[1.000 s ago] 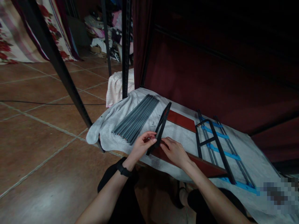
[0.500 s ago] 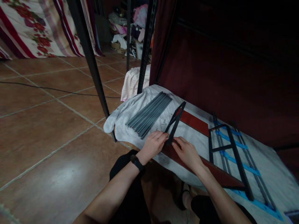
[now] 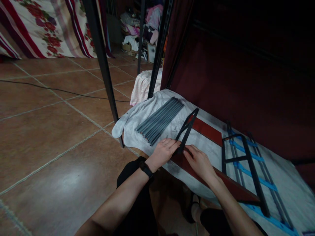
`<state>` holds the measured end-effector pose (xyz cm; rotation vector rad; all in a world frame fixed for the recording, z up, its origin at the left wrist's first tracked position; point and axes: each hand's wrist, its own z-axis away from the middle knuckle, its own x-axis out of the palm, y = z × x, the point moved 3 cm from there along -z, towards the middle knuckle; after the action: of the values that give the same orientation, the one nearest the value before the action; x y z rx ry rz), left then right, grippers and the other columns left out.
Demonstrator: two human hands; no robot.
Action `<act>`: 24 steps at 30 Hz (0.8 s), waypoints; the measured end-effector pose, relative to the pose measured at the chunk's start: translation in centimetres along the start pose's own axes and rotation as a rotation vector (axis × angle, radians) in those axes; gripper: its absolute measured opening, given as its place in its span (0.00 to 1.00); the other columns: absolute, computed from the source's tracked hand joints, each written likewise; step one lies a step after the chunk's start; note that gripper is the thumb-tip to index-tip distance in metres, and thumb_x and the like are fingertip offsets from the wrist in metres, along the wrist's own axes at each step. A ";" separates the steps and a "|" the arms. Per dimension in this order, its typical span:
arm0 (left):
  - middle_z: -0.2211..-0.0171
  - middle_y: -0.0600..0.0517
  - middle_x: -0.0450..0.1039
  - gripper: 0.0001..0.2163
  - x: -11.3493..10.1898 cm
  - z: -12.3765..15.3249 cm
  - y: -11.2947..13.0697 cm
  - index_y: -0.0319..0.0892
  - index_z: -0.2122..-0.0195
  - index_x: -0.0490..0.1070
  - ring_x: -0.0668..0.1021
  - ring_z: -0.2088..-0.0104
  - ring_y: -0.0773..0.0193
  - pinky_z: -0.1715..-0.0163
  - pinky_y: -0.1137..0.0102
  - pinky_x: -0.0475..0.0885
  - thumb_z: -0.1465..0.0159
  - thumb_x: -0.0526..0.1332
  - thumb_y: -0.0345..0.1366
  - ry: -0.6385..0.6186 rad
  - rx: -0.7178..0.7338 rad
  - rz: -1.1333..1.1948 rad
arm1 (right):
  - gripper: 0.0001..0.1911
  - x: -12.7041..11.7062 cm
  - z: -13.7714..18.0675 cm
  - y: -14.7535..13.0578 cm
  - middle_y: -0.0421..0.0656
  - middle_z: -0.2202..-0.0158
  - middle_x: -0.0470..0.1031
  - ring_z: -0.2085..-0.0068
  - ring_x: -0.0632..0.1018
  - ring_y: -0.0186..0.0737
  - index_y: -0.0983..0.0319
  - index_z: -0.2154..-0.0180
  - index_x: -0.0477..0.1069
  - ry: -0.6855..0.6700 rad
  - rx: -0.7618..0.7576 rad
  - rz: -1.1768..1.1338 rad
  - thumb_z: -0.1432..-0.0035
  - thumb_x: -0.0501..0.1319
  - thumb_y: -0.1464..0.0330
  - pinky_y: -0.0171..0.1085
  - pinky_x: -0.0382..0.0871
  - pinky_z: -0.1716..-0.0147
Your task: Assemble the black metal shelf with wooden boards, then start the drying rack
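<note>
A black triangular metal bracket (image 3: 189,126) stands on a dark red board (image 3: 209,131) that lies over a pale cloth (image 3: 137,131). My left hand (image 3: 165,151) has its fingers closed on the bracket's near lower end. My right hand (image 3: 200,161) rests on the red board just right of that end, fingers curled at the bracket's base. Whether it grips the bracket is hidden. A black watch sits on my left wrist. A bundle of grey metal rods (image 3: 161,119) lies on the cloth left of the bracket.
A black ladder-like metal frame (image 3: 248,164) with blue strips lies to the right on the cloth. Black upright posts (image 3: 103,65) stand at the cloth's left edge. A dark red panel rises behind. Tiled floor with a black cable stretches left; a flowered sheet and clutter lie beyond.
The view has shifted slightly, so everything sits a little further right and lower. Both hands stay at the bracket's near end; the bracket stands a bit more upright than a second ago.
</note>
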<state>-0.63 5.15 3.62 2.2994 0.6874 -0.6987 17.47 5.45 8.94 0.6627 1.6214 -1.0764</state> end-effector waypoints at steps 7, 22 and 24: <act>0.55 0.44 0.80 0.15 0.1 -0.1 0.0 0.42 0.44 0.75 0.81 0.54 0.55 0.49 0.59 0.76 0.24 0.52 0.33 0.022 -0.007 0.034 | 0.16 0.0 0.1 -0.1 0.46 0.50 0.81 0.51 0.83 0.47 0.56 0.49 0.75 0.011 -0.017 -0.005 0.26 0.51 0.64 0.42 0.75 0.53; 0.57 0.45 0.80 0.11 0.2 -0.5 -0.8 0.44 0.51 0.78 0.81 0.55 0.57 0.53 0.64 0.75 0.25 0.57 0.38 0.076 -0.184 0.401 | 0.15 -0.4 -0.1 -0.5 0.45 0.49 0.80 0.50 0.82 0.45 0.57 0.45 0.74 -0.055 0.050 0.031 0.25 0.52 0.65 0.41 0.73 0.51; 0.59 0.46 0.80 0.10 0.5 -0.6 -1.0 0.44 0.53 0.78 0.81 0.56 0.57 0.54 0.64 0.74 0.25 0.58 0.37 0.082 -0.202 0.440 | 0.15 -0.4 -0.1 -0.6 0.45 0.49 0.80 0.50 0.82 0.45 0.57 0.45 0.74 -0.061 0.052 0.034 0.25 0.52 0.65 0.41 0.73 0.51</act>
<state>-0.73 6.30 3.31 2.1919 0.2542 -0.3158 17.04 5.32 9.55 0.6823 1.5292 -1.1072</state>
